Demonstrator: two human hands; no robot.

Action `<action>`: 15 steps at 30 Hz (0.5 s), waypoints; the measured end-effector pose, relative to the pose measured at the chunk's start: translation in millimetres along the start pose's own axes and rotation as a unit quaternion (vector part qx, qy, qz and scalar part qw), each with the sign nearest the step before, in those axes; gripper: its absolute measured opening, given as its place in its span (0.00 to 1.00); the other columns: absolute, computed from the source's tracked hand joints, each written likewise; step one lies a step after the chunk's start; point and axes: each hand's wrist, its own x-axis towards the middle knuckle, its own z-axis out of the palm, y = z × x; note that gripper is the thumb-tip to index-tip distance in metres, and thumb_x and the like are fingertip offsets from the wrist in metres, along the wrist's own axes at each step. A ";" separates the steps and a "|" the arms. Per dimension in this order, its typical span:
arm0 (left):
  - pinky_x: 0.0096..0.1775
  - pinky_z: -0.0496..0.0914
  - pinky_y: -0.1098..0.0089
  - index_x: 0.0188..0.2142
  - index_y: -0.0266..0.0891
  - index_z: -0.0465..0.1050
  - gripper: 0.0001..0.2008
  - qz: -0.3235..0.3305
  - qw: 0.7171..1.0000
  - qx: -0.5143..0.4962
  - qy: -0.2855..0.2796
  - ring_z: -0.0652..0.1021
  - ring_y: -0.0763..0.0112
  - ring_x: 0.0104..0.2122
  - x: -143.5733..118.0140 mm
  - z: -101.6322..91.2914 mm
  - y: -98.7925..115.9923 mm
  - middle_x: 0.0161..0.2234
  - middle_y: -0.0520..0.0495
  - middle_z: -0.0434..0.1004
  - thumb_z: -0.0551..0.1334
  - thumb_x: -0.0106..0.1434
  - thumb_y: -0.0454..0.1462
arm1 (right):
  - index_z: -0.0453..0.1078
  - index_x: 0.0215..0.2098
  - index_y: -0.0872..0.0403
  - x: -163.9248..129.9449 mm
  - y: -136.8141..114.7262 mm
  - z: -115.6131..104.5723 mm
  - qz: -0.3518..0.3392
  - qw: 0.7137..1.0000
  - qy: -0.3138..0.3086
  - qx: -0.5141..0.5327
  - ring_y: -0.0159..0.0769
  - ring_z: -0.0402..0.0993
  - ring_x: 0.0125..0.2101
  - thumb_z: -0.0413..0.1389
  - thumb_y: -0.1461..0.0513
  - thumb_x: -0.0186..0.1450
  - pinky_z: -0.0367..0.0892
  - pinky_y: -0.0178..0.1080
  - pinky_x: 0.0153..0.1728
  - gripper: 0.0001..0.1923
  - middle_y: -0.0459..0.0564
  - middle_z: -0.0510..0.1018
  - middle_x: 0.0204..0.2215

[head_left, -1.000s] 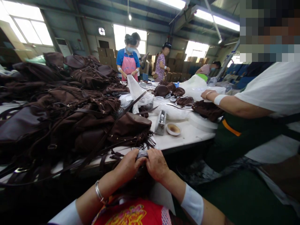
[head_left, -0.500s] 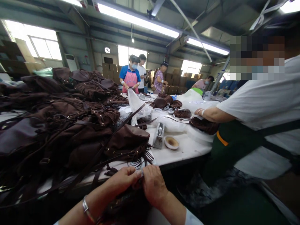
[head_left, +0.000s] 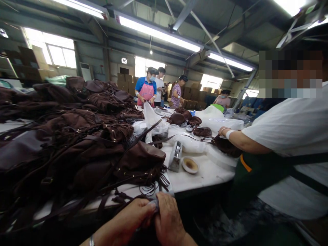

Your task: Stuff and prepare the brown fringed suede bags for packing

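Note:
At the table's near edge, my left hand (head_left: 137,215) and my right hand (head_left: 167,217) are closed and pressed together. A small greyish scrap (head_left: 155,205) shows between the fingertips; its kind is unclear. Beneath the hands it is too dark to make out what hangs there. Just beyond lies a dark brown fringed bag (head_left: 143,159) with metal eyelets and loose cords, at the front of a large heap of similar bags (head_left: 69,136).
On the white table (head_left: 207,177) stand a metal tape dispenser (head_left: 176,157) and a small round dish (head_left: 190,165). White wrapping (head_left: 189,143) and smaller brown bags (head_left: 176,119) lie behind. A co-worker (head_left: 289,136) stands close on the right, hand on a brown bag (head_left: 227,145). Several people stand farther back.
The view has tilted upward, so the table and my hands appear lower. My hands stay together, with more of the greyish scrap showing between them.

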 end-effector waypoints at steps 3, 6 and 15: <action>0.28 0.52 0.67 0.21 0.40 0.65 0.24 0.002 1.000 0.006 -0.018 0.58 0.71 0.23 1.2 -2.9 -3.8 0.20 0.53 0.61 0.63 0.55 0.57 | 0.65 0.52 0.53 -1.8 3.0 4.5 -0.006 1.000 0.025 -0.007 0.50 0.74 0.43 0.49 0.69 0.60 0.67 0.52 0.46 0.22 0.58 0.78 0.43; 0.29 0.53 0.67 0.21 0.40 0.65 0.25 0.006 0.999 0.045 -0.013 0.59 0.70 0.23 4.1 -5.6 -5.4 0.20 0.52 0.62 0.61 0.57 0.58 | 0.66 0.37 0.50 1.8 6.6 16.1 -0.015 0.999 0.029 -0.029 0.47 0.72 0.31 0.48 0.69 0.60 0.68 0.48 0.36 0.11 0.52 0.75 0.29; 0.27 0.52 0.68 0.25 0.39 0.71 0.27 0.006 0.995 -0.068 -0.069 0.58 0.71 0.24 27.4 -23.7 -31.0 0.23 0.51 0.61 0.65 0.52 0.62 | 0.71 0.40 0.47 17.1 34.8 18.4 -0.032 0.992 -0.042 0.115 0.46 0.76 0.33 0.52 0.60 0.64 0.72 0.44 0.35 0.08 0.52 0.78 0.33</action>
